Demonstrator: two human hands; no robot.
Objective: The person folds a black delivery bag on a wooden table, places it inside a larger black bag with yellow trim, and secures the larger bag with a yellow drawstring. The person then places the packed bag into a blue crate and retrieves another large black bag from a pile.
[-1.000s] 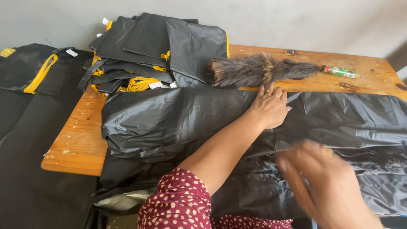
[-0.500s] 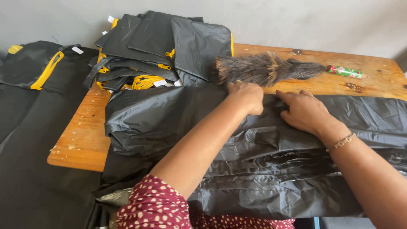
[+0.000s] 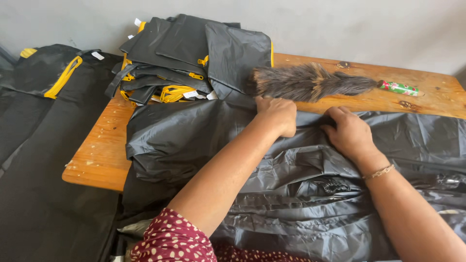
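Both hands gripping the far edge of the black fabric cover point(image 3: 301, 184).
I'm pinching it with left hand point(image 3: 277, 115) and right hand point(image 3: 350, 133), fingers closed; the slick fabric risks slipping, or snagging the feather duster point(image 3: 310, 82) just beyond.

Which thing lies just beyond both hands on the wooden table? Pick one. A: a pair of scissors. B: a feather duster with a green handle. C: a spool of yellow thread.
B: the feather duster lies on the table just past the left hand and right hand, which press on the black fabric.
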